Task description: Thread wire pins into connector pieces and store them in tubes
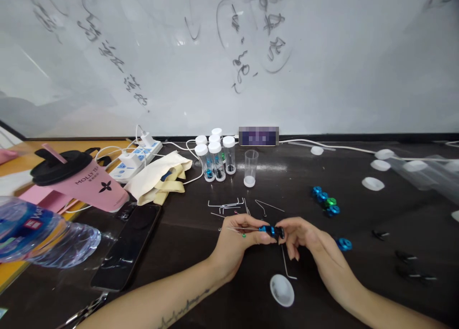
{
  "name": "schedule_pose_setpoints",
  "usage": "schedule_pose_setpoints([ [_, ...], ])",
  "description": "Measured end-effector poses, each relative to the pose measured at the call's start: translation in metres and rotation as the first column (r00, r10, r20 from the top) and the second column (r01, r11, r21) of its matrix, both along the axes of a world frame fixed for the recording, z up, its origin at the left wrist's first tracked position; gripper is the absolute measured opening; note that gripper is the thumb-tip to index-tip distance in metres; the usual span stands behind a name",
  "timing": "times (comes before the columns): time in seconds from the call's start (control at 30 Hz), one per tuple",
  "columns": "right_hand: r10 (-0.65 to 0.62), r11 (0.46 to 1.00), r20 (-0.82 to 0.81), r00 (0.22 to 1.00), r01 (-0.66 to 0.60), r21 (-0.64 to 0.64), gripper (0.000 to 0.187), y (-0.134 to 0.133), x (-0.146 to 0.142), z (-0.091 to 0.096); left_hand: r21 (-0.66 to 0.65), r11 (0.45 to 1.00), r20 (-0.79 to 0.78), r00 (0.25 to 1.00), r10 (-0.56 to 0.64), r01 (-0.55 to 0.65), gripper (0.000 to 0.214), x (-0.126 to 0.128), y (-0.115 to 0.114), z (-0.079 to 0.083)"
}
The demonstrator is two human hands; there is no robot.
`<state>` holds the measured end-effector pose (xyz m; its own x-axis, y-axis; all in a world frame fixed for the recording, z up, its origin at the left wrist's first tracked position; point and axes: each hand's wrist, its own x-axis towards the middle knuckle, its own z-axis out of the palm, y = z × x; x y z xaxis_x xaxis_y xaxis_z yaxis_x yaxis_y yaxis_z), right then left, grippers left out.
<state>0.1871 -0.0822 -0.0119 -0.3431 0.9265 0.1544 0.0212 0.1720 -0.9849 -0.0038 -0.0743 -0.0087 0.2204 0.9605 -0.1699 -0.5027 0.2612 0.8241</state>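
Note:
My left hand pinches a small blue-and-black metal part between thumb and fingers. A thin metal rod sticks out from the part's left side across that palm. At the part's black end are the thumb and index finger of my right hand, closed on it, while the other fingers curl below. Under the part, an L-shaped hex key points down toward the table; whether it touches the part is hidden. A shallow white cap is just below my hands. Several more hex keys lie beyond my left hand.
Capped clear tubes stand behind, beside an uncapped tube. Right are blue and green rings, black pieces and white caps. Left are a phone, pink cup, water bottle and power strip.

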Motion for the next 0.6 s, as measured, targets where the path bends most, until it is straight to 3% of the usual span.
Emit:
schedule_pose_setpoints([
  [0.43,-0.02,1.0,0.035,0.999,0.02,0.02,0.043,0.0004,0.0006,0.0011,-0.004,1.0,0.011,1.0,-0.004,0.004,0.019,0.0005,0.0007,0.001],
  [0.6,-0.082,0.997,0.145,0.986,0.081,0.013,0.026,-0.0012,-0.0019,0.0033,-0.005,1.0,0.024,1.0,-0.006,0.006,0.019,0.0002,-0.0006,0.0024],
])
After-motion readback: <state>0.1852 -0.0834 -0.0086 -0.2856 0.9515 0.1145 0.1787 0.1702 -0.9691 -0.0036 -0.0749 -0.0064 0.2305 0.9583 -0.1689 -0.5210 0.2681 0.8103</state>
